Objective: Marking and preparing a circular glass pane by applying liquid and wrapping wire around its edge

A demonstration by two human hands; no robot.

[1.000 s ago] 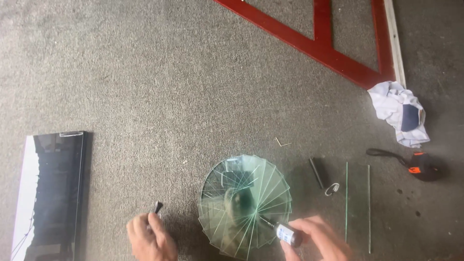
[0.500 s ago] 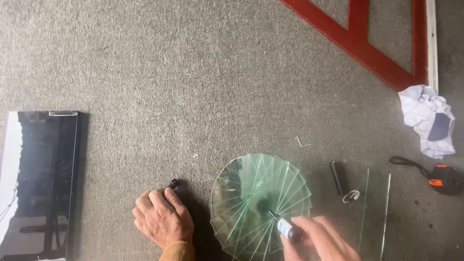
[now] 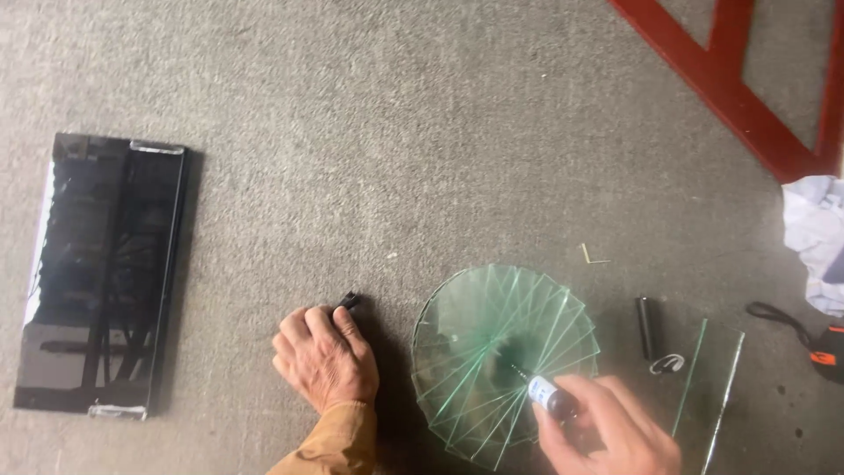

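My right hand (image 3: 607, 431) pinches a small bottle (image 3: 552, 398), tip down over the centre of the glass fan (image 3: 501, 352) on the floor. My left hand (image 3: 323, 356) is fisted around a dark cap (image 3: 349, 302). I'd keep the tip centred, squeeze gently.

Bare floor (image 3: 422, 123) is lying open above the glass fan (image 3: 505, 352), while the dark panel (image 3: 101, 273) is blocking the left and loose glass strips (image 3: 708, 387) are crowding the right.

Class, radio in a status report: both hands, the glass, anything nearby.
Left hand fisted on small black object. Right hand holds small bottle over fanned glass stack. Black tube beside.
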